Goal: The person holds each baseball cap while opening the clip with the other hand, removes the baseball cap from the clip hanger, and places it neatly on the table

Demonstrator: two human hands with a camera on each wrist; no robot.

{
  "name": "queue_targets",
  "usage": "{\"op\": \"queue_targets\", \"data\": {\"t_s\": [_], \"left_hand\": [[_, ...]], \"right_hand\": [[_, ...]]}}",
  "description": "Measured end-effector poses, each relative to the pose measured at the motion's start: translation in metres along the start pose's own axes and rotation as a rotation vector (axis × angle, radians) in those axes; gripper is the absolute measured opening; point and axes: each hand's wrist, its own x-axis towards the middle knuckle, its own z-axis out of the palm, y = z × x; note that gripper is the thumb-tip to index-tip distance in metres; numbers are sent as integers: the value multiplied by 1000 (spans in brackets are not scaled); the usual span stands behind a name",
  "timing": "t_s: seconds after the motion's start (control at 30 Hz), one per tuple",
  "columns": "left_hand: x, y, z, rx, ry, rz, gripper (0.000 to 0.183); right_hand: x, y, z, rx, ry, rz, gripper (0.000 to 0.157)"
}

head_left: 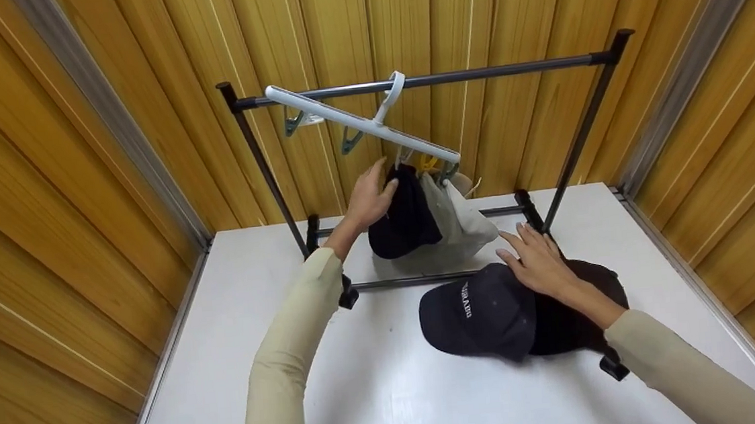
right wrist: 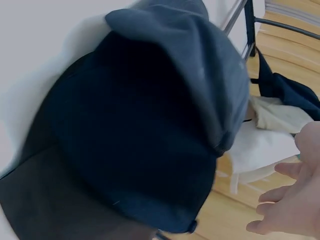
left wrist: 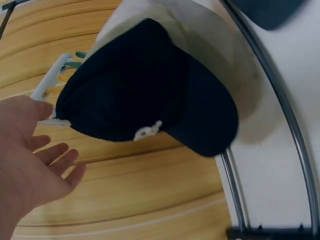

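A pale clip hanger [head_left: 360, 123] hooks over the rack's dark bar and tilts down to the right. From its lower end hang a dark navy cap [head_left: 406, 220], a beige cap [head_left: 443, 207] and a white cap [head_left: 475, 216]. My left hand [head_left: 371, 195] is at the navy cap's upper left side, fingers relaxed, thumb close to its clip [left wrist: 57, 121]. Below and right, my right hand [head_left: 540, 263] hovers with loosely spread fingers over a navy cap with white lettering [head_left: 486, 308] and a black cap [head_left: 562, 329] on the white surface.
The rack's top bar [head_left: 508, 69] runs between two dark posts, with base bars [head_left: 416, 280] low behind the caps. Spare green clips [head_left: 349, 140] hang on the hanger's left half. Wood-panelled walls [head_left: 46, 197] enclose the white surface [head_left: 378, 387] on three sides.
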Motion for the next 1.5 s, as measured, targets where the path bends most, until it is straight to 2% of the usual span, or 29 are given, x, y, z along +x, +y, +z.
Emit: {"op": "queue_targets", "data": {"t_s": [0.13, 0.27, 0.4, 0.5, 0.7, 0.87, 1.03, 1.13, 1.27, 1.4, 1.5], "left_hand": [[20, 8, 1, -272, 53, -46, 51], [26, 11, 1, -399, 89, -94, 42], [25, 13, 1, -408, 106, -89, 36], [23, 16, 1, -433, 103, -76, 34], [22, 20, 0, -537, 55, -15, 26], [20, 21, 2, -539, 22, -15, 23], [14, 20, 4, -573, 50, -39, 18], [11, 19, 6, -637, 53, -39, 12], [11, 22, 6, -667, -13, -18, 16], [7, 26, 4, -624, -94, -86, 31], [2, 26, 4, -618, -133, -115, 35]], "right_hand": [[16, -19, 6, 27, 40, -74, 47], [32, -40, 11, 61, 64, -157, 48], [48, -60, 9, 125, 81, -182, 49], [60, -74, 7, 187, 91, -165, 48], [81, -98, 8, 310, 143, -128, 47], [93, -109, 16, 405, 165, -109, 45], [102, -113, 22, 440, 114, -45, 47], [106, -112, 22, 439, 79, -3, 45], [111, -109, 17, 468, 86, 43, 37], [111, -106, 15, 517, 75, 56, 34], [109, -105, 15, 574, 35, 51, 33]]}}
